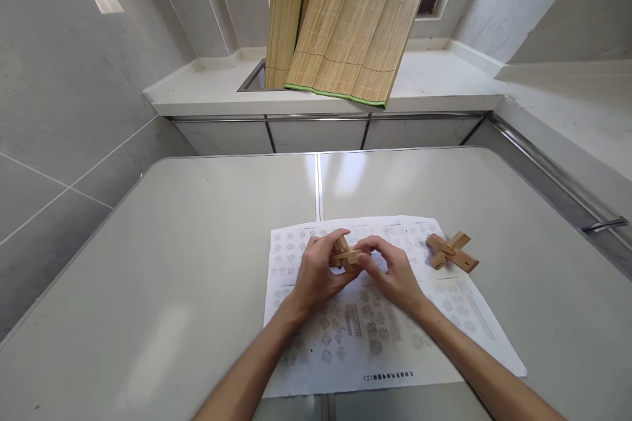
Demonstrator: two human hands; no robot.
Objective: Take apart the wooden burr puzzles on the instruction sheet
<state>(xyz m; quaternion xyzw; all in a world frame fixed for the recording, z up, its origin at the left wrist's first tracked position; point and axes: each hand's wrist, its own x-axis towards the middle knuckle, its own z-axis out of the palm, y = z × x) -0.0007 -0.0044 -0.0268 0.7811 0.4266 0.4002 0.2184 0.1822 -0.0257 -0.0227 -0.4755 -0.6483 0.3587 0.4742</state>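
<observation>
Both hands meet over the upper middle of a printed sheet [375, 342] that lies flat on the pale surface [197, 263]; the left hand [316, 273] and the right hand [392, 273] are drawn close together, fingers curled, and both are clamped on a small wooden puzzle [345, 255] made of crossed light-brown sticks; the puzzle sits between the two sets of fingertips, just above the sheet, with the left thumb and forefinger wrapped over its near end and the right fingertips pinching its other side; whether it rests on the sheet or is lifted clear cannot be told; a second wooden puzzle [451, 251], an X of longer crossed sticks, lies at the sheet's upper right corner, well apart from the hands and untouched; the sheet is covered in rows of small grey drawings, with a line of print along its near edge, too small to read; a seam [317, 184] runs down the surface from its far edge to the top of the sheet; beyond the surface, past the sheet's far end, a bamboo mat [345, 20] leans over a white counter [434, 85] against grey tiled walls
</observation>
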